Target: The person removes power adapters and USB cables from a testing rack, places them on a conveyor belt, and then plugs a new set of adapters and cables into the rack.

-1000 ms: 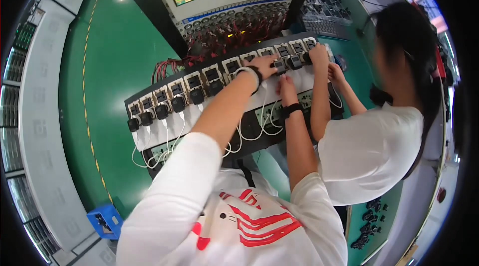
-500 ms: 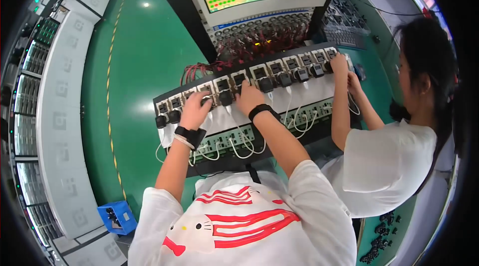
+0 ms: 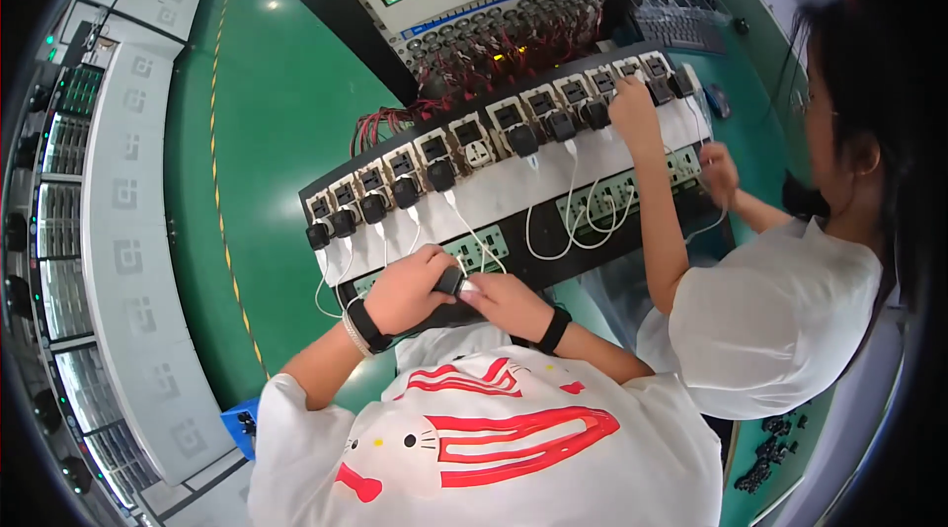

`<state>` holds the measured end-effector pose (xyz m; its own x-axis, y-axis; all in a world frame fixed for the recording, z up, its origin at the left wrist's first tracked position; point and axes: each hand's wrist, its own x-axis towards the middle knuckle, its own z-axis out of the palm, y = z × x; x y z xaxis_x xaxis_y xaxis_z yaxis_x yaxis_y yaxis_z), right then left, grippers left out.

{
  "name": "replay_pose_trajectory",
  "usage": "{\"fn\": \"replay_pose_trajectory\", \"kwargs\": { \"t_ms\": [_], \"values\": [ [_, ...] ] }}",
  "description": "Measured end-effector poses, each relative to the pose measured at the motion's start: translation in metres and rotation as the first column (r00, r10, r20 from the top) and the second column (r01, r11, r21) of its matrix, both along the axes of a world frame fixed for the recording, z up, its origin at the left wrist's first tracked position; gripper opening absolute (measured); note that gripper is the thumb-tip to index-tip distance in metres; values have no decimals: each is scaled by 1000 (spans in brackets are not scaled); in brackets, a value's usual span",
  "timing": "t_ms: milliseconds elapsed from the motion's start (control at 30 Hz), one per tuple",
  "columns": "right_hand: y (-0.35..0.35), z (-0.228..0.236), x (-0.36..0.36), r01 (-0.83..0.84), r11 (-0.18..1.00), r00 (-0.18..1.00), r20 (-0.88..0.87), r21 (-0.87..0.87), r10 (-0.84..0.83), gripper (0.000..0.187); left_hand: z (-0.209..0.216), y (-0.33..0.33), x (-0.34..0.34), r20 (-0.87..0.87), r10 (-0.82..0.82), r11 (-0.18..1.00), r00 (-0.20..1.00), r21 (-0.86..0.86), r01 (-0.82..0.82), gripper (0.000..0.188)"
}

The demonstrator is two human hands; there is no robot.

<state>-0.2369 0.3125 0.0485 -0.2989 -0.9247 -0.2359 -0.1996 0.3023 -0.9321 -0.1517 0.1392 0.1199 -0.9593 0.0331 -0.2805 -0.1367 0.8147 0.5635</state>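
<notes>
In front of my body, at the near edge of the test bench, my left hand point(image 3: 407, 292) is closed around a black power adapter point(image 3: 451, 281). My right hand point(image 3: 511, 306) meets it from the other side, its fingers pinching a white cable plug point(image 3: 468, 287) against the adapter's end. Beyond my hands runs a row of sockets, many with black adapters point(image 3: 406, 193) plugged in and white cables hanging down. One white-faced socket point(image 3: 478, 154) in the middle has no adapter. A green port strip point(image 3: 479, 248) lies just past my fingers, partly covered by them.
At the right, a co-worker in a white shirt point(image 3: 755, 320) reaches one hand point(image 3: 634, 112) to the sockets. A monitor point(image 3: 474, 3) stands behind the bench above bundled red wires. A blue bin point(image 3: 240, 425) sits on the floor at lower left; a keyboard point(image 3: 681, 33) lies back right.
Both my hands have come down from the sockets to meet before my body, now with an adapter and a cable plug. The co-worker's reaching hand has moved left along the row.
</notes>
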Motion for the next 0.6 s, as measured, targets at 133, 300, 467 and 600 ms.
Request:
{"fn": "replay_pose_trajectory", "kwargs": {
  "t_ms": [133, 300, 467, 600],
  "values": [
    [0, -9, 17, 125, 981, 957, 278, -147, -80, 23, 16, 16, -3, 66, -151, 967, 986, -197, 162, 27],
    [-5, -18, 33, 264, 927, 928, 330, -266, -170, 19, 17, 15, -23, 281, -232, 931, 931, -214, 297, 24],
    [2, 13, 24, 66, 922, 968, 247, -382, 33, 19, 77, 26, -34, 416, -274, 888, 867, -236, 393, 25],
    [18, 49, 14, 96, 898, 972, 236, -429, 9, 17, 119, 13, -64, 551, -409, 731, 728, -280, 623, 19]
  ]
}}
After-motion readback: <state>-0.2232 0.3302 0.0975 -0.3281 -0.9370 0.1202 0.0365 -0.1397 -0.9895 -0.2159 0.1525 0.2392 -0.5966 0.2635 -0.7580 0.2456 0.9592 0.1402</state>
